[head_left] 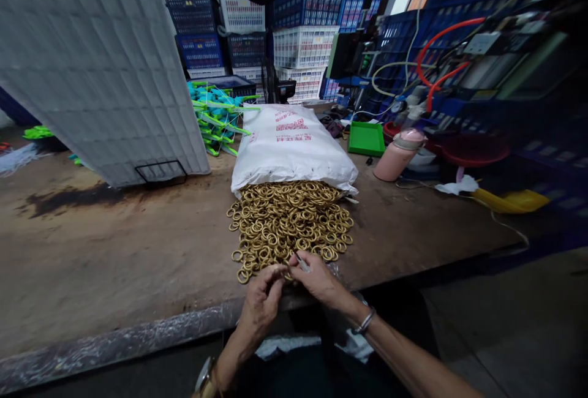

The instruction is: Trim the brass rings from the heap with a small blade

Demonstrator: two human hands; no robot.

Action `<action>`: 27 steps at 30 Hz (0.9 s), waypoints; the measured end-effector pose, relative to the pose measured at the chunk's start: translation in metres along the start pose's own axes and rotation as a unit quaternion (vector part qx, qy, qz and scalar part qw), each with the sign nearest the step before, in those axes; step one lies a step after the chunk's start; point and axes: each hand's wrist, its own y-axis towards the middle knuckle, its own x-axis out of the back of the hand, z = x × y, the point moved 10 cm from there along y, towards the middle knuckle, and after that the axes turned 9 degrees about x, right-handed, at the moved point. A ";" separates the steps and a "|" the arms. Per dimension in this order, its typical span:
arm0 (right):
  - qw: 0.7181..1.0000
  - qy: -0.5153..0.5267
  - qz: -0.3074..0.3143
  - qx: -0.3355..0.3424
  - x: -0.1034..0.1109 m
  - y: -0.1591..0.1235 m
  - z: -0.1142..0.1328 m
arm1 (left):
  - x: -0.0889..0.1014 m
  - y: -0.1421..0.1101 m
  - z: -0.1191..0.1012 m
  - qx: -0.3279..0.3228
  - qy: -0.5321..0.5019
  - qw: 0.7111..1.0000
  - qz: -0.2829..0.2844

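At the tabletop's (pixel 184 251) near edge, left hand (pixel 264 300) and right hand (pixel 316 278) pinch one gold ring (pixel 287 274) between them, right grip also on a small pointed tool (pixel 302 262), beside the ring pile (pixel 289 220) spilling from the white sack (pixel 294 147).

The left wrist (pixel 223 364) wears a watch (pixel 204 375) with a silvery rim and a yellowish, gold-toned band, the right wrist (pixel 358 312) a shiny silver-coloured bracelet (pixel 365 320), and dark clothing (pixel 294 376) covers the body at the near edge.
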 end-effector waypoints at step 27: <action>0.991 -0.112 0.026 0.072 -0.001 -0.013 0.030 | -0.004 -0.004 -0.032 -0.092 0.121 0.988 -0.026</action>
